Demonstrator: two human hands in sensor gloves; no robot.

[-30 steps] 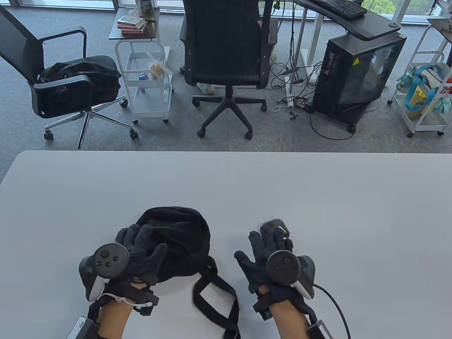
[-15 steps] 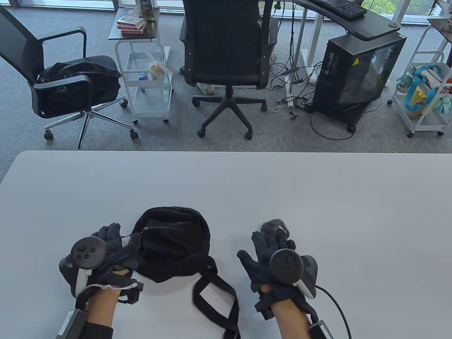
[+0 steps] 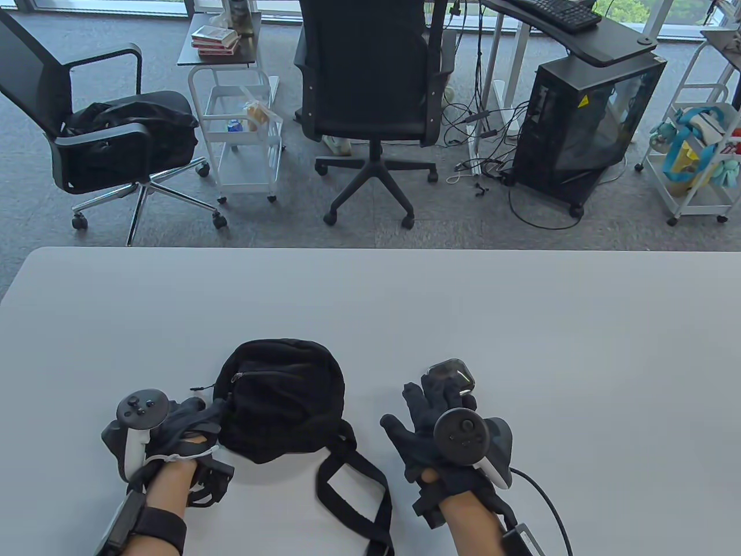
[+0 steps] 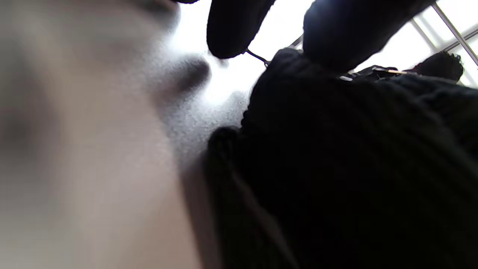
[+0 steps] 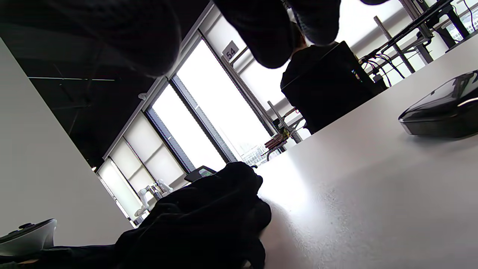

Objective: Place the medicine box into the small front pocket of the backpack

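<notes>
Black fabric backpack [image 3: 283, 399] lies flat on the white table [image 3: 521, 324], rounded top away from me, straps [image 3: 353, 486] trailing toward me. My left hand [image 3: 185, 423] rests against the backpack's left edge beside the front pocket zipper [image 3: 234, 377]; the fingers curl toward the cloth, but I cannot tell whether they grip anything. The medicine box [image 3: 450, 375], a dark translucent case, sits on the table well to the right of the backpack, just beyond my right hand [image 3: 431, 428]. That hand lies open, fingers spread, their tips over the box's near end; the right wrist view shows no grip on it. Of my 2 hands, the right is clearly nearer. The box lies flat, its long axis seemingly slanting right and away from the backpack. I judge a short forward reach should take it.
</notes>
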